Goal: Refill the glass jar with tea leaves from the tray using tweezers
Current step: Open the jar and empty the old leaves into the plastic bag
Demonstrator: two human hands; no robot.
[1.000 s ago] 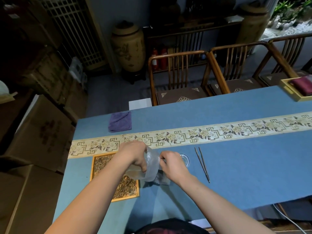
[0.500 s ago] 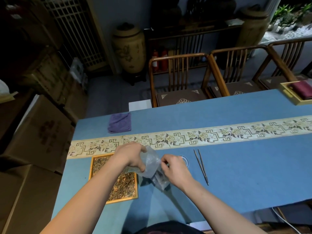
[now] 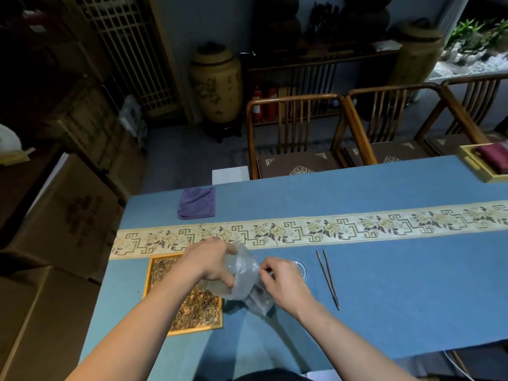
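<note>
Crinkled clear plastic bag (image 3: 243, 273) gripped by left hand (image 3: 211, 264), pinched by right hand (image 3: 284, 280), thin tweezers (image 3: 328, 279) nearby

Matt blue cloth table cover (image 3: 384, 298), crinkled clear plastic bag (image 3: 243, 273), thin metal tweezers (image 3: 328, 279), wood-framed tray (image 3: 149, 281).

Probably a traditional tea shop or tea room. A long table (image 3: 384, 284) under blue cloth faces carved wooden chairs (image 3: 295, 127). Big ceramic storage jars (image 3: 215, 83) and stacked cartons (image 3: 63, 215) stand around.
</note>
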